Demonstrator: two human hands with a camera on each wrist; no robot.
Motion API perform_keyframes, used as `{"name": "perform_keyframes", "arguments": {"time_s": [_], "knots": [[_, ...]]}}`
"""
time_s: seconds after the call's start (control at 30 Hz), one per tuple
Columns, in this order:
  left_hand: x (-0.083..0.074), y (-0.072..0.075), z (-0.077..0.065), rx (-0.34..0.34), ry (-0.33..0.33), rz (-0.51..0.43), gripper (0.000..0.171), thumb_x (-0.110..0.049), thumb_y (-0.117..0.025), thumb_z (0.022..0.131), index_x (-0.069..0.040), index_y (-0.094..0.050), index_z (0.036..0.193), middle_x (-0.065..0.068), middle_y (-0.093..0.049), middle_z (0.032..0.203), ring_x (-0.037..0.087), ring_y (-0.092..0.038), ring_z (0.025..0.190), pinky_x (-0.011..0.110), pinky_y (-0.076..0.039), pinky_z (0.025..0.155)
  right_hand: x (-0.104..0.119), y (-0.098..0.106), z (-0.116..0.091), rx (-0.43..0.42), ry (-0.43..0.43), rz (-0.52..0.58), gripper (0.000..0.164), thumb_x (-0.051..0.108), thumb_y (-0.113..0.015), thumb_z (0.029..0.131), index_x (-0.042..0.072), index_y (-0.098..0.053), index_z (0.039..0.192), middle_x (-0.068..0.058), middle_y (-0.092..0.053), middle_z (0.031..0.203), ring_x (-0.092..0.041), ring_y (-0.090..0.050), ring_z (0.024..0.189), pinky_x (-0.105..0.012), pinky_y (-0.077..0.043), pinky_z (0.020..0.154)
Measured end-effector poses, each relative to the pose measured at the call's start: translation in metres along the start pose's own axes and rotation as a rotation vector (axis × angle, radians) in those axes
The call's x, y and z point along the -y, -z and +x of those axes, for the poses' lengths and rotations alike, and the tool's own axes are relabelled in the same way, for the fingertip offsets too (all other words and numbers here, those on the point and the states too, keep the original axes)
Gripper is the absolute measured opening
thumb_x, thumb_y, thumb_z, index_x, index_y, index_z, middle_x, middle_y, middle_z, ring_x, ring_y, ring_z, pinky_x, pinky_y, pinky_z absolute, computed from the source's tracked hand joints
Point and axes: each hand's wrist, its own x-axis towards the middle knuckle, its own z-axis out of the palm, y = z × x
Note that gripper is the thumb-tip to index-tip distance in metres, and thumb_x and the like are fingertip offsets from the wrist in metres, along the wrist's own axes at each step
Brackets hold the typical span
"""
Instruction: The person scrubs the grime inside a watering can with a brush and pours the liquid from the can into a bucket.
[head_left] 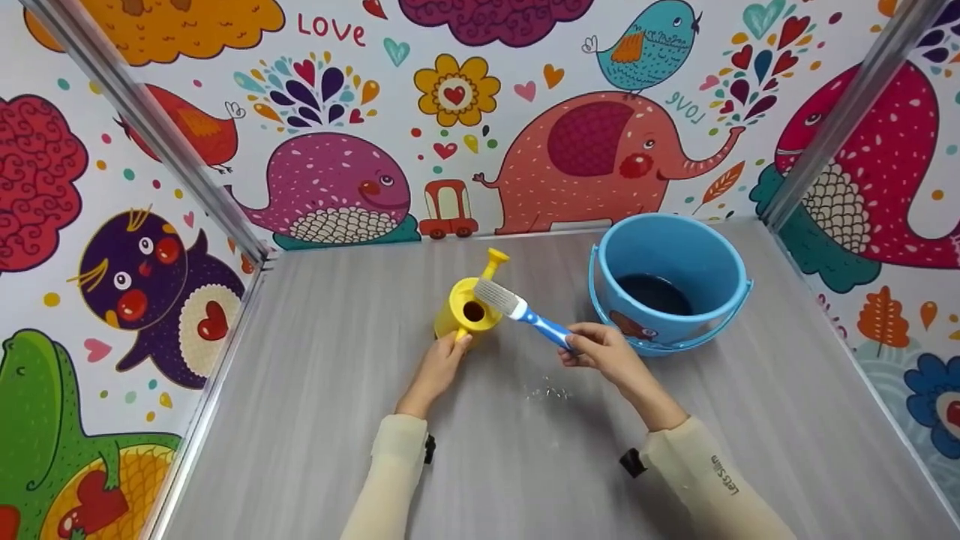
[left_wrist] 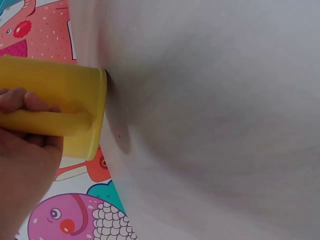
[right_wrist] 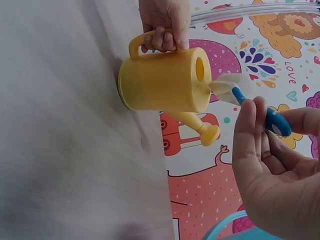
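A yellow watering can [head_left: 448, 315] stands upright at the middle of the grey table, spout pointing away and round top opening uncovered. My left hand [head_left: 436, 369] grips its handle; in the left wrist view the fingers [left_wrist: 30, 101] wrap round the handle beside the can's wall. My right hand [head_left: 604, 351] pinches the blue handle of a brush [head_left: 551, 330] with a pale, ridged head. That head overlaps the can's top rim in the head view. In the right wrist view, the brush head [right_wrist: 226, 89] is right at the can's top, beside the opening.
A light blue bucket [head_left: 675, 251] with a dark inside bottom stands at the back right, close to my right hand. Clear droplets [head_left: 551, 390] lie on the table [head_left: 315, 420] between my forearms. Printed walls [head_left: 450, 150] with metal edge strips enclose the back and sides.
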Motion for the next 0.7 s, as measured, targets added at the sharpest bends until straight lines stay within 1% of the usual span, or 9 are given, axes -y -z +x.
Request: {"name": "perform_keyframes", "arguments": {"time_s": [0.17,0.23,0.37,0.47,0.57,0.7], "knots": [[-0.001,-0.002,0.001,0.005,0.008,-0.01,0.03,-0.028,-0.045,0.106,-0.008,-0.051,0.084,-0.002,-0.04,0.073,0.013,-0.039,0.068,0.027,-0.034,0.066,0.003,0.003,0.0,0.011,0.008,-0.034,0.034,0.01,-0.052,0.1,-0.018,-0.054,0.119,-0.003,-0.067,0.085,-0.007,-0.066,0.077,-0.026,-0.059,0.077],[-0.002,-0.003,0.002,0.014,0.002,-0.019,0.031,-0.028,-0.045,0.106,-0.007,-0.051,0.084,-0.002,-0.04,0.072,0.012,-0.039,0.067,0.026,-0.034,0.065,0.005,0.005,0.0,0.014,0.014,-0.047,0.034,0.01,-0.052,0.1,-0.018,-0.054,0.118,-0.003,-0.067,0.084,-0.007,-0.066,0.077,-0.025,-0.059,0.076],[-0.003,-0.003,0.005,0.063,-0.012,-0.044,0.036,-0.027,-0.046,0.106,0.002,-0.055,0.085,-0.003,-0.041,0.072,0.011,-0.039,0.067,0.025,-0.034,0.064,0.012,0.006,0.002,0.014,0.042,-0.086,0.033,0.009,-0.052,0.1,-0.019,-0.055,0.117,-0.004,-0.066,0.083,-0.007,-0.066,0.076,-0.024,-0.058,0.075],[-0.004,-0.003,0.006,0.105,-0.007,-0.053,0.037,-0.026,-0.046,0.106,0.004,-0.055,0.086,-0.003,-0.04,0.072,0.011,-0.039,0.067,0.025,-0.034,0.063,0.017,0.004,0.004,-0.009,0.057,-0.125,0.032,0.009,-0.052,0.1,-0.019,-0.057,0.115,-0.005,-0.066,0.083,-0.006,-0.065,0.075,-0.024,-0.058,0.074],[-0.004,-0.002,0.006,0.131,0.008,-0.055,0.035,-0.026,-0.045,0.106,-0.003,-0.052,0.081,-0.004,-0.038,0.069,0.011,-0.037,0.064,0.024,-0.032,0.06,0.022,0.002,0.007,-0.052,0.057,-0.163,0.031,0.01,-0.052,0.1,-0.017,-0.058,0.115,-0.007,-0.067,0.083,-0.007,-0.066,0.075,-0.023,-0.058,0.073],[-0.004,-0.003,0.007,0.132,0.006,-0.047,0.035,-0.025,-0.046,0.106,-0.012,-0.046,0.074,-0.005,-0.037,0.065,0.01,-0.035,0.059,0.023,-0.031,0.056,0.028,-0.001,0.01,-0.105,0.07,-0.202,0.03,0.012,-0.053,0.101,-0.015,-0.061,0.113,-0.009,-0.067,0.083,-0.008,-0.066,0.074,-0.023,-0.058,0.071]]}}
